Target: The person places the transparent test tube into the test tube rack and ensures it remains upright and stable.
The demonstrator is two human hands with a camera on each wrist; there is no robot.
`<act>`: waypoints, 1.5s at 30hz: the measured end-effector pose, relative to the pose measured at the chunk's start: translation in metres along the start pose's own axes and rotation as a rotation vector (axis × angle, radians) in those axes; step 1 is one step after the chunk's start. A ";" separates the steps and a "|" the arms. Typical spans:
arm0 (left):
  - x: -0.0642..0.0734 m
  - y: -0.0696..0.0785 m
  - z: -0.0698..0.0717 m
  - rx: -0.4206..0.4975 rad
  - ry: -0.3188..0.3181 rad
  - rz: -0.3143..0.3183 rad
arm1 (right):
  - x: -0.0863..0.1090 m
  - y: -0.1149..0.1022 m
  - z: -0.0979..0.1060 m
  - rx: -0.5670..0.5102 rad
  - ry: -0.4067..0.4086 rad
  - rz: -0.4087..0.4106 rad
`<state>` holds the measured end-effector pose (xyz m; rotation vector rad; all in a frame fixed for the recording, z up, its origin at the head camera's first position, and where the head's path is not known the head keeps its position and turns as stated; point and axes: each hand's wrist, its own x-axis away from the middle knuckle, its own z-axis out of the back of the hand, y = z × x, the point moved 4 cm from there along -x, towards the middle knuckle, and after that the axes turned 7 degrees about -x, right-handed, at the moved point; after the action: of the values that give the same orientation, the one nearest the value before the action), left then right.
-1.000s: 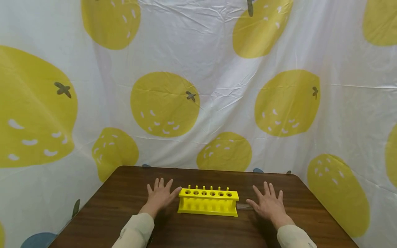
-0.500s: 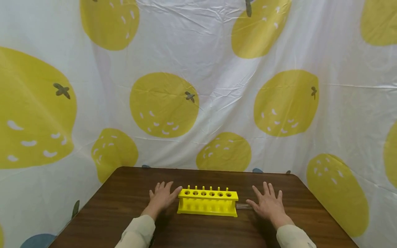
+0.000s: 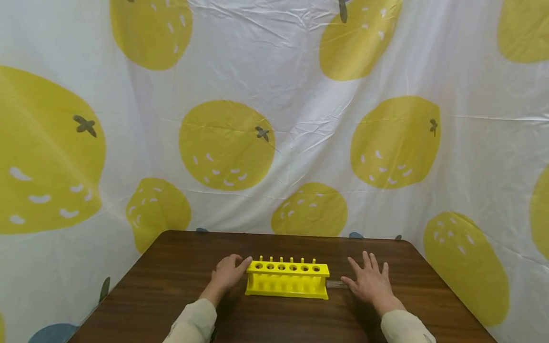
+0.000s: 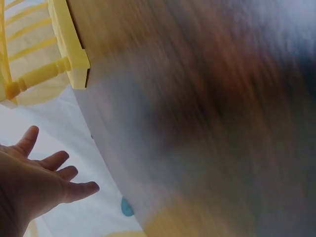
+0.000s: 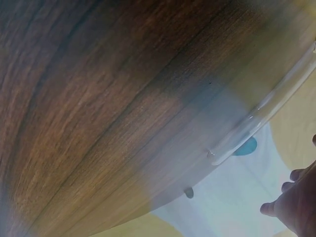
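Compared with half a second ago, the left hand [image 3: 227, 274] has changed its shape: its fingers were spread forward, and now they look bent downward and closer together. The right hand [image 3: 372, 285] keeps nearly the same pose, with its fingers spread wide. The bright yellow plastic test-tube rack, with six round holes and six upright pegs [image 3: 286, 287], stays in its place.

Both hands are released and grasp nothing. The rack stands upright between them, just to the right of the left hand, whose thumb tip meets the rack's top corner in the head view; the left wrist view shows a gap there. A clear, transparent, slender tube [image 3: 335, 284] lies just left of the right hand, between its thumb and the rack, on the dark brown wood-grain table [image 3: 274, 319] beneath both hands.

In the head view, the right end of the tube passes behind the right thumb, so I cannot tell it fully. The right wrist view shows its rounded end, but the picture edge cuts off the other. In the left wrist view, the rack is cut off and the tabletop is blurred.
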<state>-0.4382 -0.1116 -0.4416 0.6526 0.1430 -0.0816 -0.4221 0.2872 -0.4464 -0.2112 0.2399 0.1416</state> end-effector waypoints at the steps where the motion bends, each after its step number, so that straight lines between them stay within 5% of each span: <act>1: 0.000 0.000 -0.001 0.014 -0.001 0.006 | 0.000 0.000 0.000 0.001 0.002 0.000; 23: 0.005 0.003 -0.009 0.172 -0.012 -0.006 | -0.001 0.003 -0.003 -0.086 -0.039 0.020; 45: 0.006 0.009 -0.017 0.346 -0.055 0.047 | -0.003 0.004 -0.008 -0.121 -0.034 0.031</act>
<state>-0.4333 -0.0943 -0.4499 0.9973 0.0604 -0.0796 -0.4273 0.2891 -0.4540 -0.3257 0.2009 0.1904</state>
